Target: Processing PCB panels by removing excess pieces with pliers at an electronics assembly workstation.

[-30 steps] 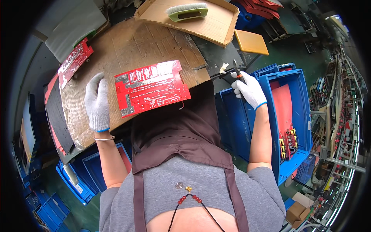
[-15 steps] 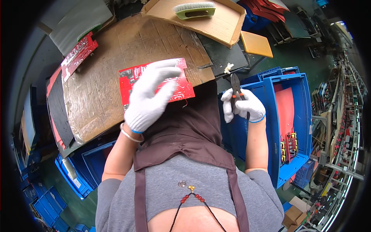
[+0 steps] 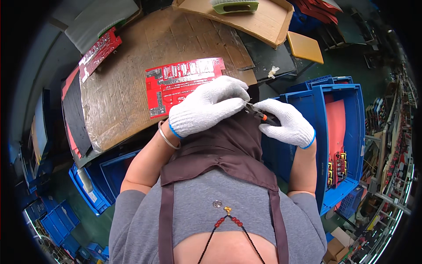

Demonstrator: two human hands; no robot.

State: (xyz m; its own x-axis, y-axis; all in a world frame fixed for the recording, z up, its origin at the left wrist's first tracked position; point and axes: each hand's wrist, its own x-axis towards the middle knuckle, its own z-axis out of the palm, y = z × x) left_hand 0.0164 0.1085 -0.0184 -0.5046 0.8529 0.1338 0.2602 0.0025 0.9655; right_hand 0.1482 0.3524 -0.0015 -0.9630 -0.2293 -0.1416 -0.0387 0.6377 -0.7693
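Observation:
A red circuit board (image 3: 180, 83) lies on the cardboard-covered bench in front of me, its face marked with silvery solder lines. My left hand (image 3: 210, 107), in a white knit glove, reaches over the board's near right corner and hides it. Its thumb and fingers close together at the tips; what they pinch, if anything, is too small to make out. My right hand (image 3: 288, 123), also gloved, grips dark pliers (image 3: 263, 116) with an orange band on the handle. The pliers' jaws are close to my left fingertips, above my brown apron, and partly hidden.
Another red board (image 3: 100, 52) leans at the bench's far left. Beyond the bench, a shallow cardboard box (image 3: 263, 24) holds a green brush (image 3: 235, 6). A yellow block (image 3: 305, 47) and white scraps (image 3: 273, 71) lie at the right. Blue crates (image 3: 319, 145) stand beside my right arm.
My left hand has slid right across the board to its near right corner. My right hand has brought the pliers left and nearer, up to the left fingertips.

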